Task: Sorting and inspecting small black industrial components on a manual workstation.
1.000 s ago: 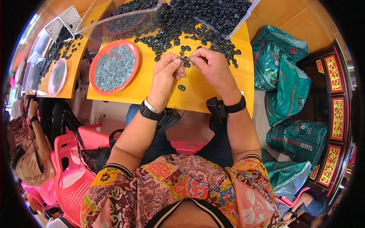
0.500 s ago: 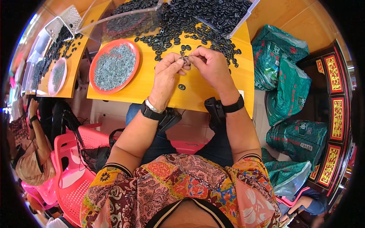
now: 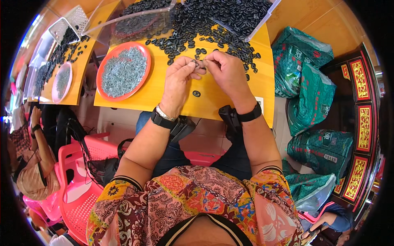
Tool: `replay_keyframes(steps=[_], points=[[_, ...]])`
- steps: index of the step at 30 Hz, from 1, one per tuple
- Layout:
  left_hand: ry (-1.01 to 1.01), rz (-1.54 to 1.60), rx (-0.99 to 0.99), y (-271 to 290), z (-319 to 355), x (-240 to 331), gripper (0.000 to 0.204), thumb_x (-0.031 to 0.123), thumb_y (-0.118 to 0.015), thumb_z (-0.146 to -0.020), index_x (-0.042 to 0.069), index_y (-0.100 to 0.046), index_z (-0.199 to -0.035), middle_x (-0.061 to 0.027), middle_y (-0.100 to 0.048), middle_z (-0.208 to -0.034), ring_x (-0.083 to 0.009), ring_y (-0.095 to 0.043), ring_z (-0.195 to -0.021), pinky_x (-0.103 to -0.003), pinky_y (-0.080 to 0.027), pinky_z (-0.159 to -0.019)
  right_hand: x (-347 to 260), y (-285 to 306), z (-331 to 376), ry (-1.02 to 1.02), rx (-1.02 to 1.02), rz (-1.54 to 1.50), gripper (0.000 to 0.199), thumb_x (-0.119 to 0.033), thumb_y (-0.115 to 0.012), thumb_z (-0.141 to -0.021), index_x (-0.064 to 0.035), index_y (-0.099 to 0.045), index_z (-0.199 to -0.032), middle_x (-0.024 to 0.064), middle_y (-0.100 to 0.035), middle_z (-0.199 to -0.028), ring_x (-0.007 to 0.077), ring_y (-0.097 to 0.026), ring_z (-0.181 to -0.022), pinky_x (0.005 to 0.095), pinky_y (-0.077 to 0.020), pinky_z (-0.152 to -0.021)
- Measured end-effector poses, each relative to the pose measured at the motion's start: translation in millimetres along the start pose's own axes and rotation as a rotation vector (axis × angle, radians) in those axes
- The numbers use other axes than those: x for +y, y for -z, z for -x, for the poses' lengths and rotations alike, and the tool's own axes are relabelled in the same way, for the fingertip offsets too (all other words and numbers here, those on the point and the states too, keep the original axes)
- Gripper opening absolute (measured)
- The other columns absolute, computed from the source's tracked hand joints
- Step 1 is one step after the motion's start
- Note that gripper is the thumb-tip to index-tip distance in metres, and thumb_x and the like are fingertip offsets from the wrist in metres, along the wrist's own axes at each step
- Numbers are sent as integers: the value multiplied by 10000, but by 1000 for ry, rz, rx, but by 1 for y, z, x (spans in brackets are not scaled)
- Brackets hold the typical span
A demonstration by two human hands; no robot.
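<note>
Head view, both hands point(image 3: 177, 79) pinched closed, left gripping a small black piece point(image 3: 199, 65), right one's hold unclear

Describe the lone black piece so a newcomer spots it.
On the yellow table, find the left hand and right hand. Between them, nearer the front, lies a small black oval piece with two holes. It sits alone; most lookalikes crowd farther back.

Dark piece point(image 3: 200, 67) at the fingers point(image 3: 187, 69), partly hidden, its details too small
</note>
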State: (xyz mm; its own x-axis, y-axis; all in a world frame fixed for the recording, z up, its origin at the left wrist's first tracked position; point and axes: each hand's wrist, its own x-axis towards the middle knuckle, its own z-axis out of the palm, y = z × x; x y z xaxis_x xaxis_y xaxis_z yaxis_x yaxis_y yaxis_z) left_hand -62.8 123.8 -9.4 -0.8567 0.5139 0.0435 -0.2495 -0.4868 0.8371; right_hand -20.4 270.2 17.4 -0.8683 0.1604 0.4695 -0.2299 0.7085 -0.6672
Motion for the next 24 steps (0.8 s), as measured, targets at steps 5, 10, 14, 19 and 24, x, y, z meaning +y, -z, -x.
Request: replay_keyframes(steps=[5,10,14,19,24], points=[[-1,-13,0,0,0,-1,137,90,-459,-911,5,-567,-899,-95,-624,-905,-147,-595,-782,-239,-459,-712,1,0,1,-67,-29,-107,85,-93,-613,-819,-8,-610,-824,53,-621,-679,93,-544,-567,246,-437,-535],[26,-88,-25,0,2,2,108,106,-472,-912,27,-544,-893,-68,-615,-827,-133,-579,-706,-238,-453,-668,-7,8,1,-140,-144,-248,92,-96,-566,-844,-4,-579,-843,25,-583,-652,85,-513,-573,241,-431,-559],[15,-105,-9,-1,2,2,105,110,-475,-912,32,-541,-889,-63,-612,-806,-132,-577,-681,-240,-455,-657,-9,12,-1,-129,-193,-195,110,-115,-552,-857,-9,-566,-832,33,-576,-667,86,-496,-586,241,-418,-559],[11,-142,-27,-1,3,3,101,108,-472,-916,32,-536,-895,-55,-597,-788,-124,-568,-680,-236,-447,-655,-6,10,0,-95,-155,-159,111,-116,-568,-861,-7,-569,-838,42,-585,-692,82,-505,-608,239,-424,-566],[6,-168,-60,-5,4,2,106,104,-463,-922,29,-532,-895,-42,-576,-773,-105,-533,-691,-228,-419,-663,-5,11,1,-97,-91,-270,81,-65,-598,-840,6,-597,-879,39,-611,-704,78,-522,-613,225,-440,-581]])
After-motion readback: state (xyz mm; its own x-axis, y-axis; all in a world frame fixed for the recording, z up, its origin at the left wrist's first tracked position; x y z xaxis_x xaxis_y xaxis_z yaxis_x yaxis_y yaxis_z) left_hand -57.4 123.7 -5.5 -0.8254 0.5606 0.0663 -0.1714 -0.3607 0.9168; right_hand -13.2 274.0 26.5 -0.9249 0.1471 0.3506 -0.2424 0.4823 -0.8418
